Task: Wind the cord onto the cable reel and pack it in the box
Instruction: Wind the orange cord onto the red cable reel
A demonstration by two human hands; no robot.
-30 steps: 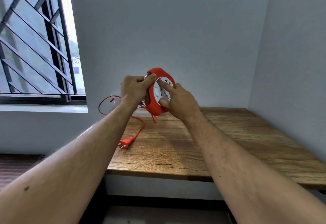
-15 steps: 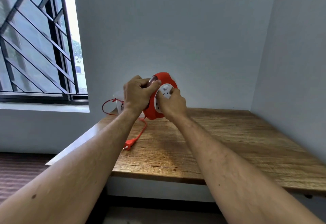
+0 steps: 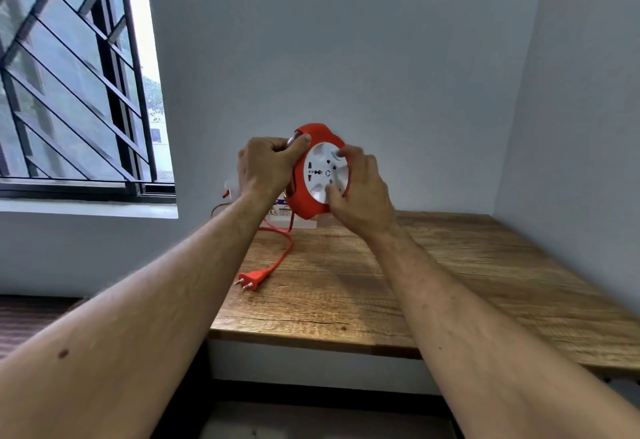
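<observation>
- Over on the left, the loose cord (image 3: 281, 255) has grown shorter: the plug (image 3: 252, 280) has slid along the worktop (image 3: 450, 283) toward the far wall compared with a second ago, so the winding is clearly taking up slack.
- Plenty left, though, I'd say. A loop of cord trails off the far left edge of the worktop, and the plug lies flat, well apart from the reel.
- Left hand (image 3: 266, 167) is clamped on the red rim of the cable reel (image 3: 318, 172), fingers curled over the top, thumb pressed on the near edge, forearm reaching up and forward.
- The reel is held upright in the air above the far side of the worktop, white socket face turned toward the camera.
- Right hand (image 3: 360, 193) has shifted round the white face, fingertips now spread on its right side, closed on the hub, wrist cocked as if mid-turn.
- Behind the reel a white box (image 3: 289, 219) stands against the wall, mostly hidden; packing looks some way off.
</observation>
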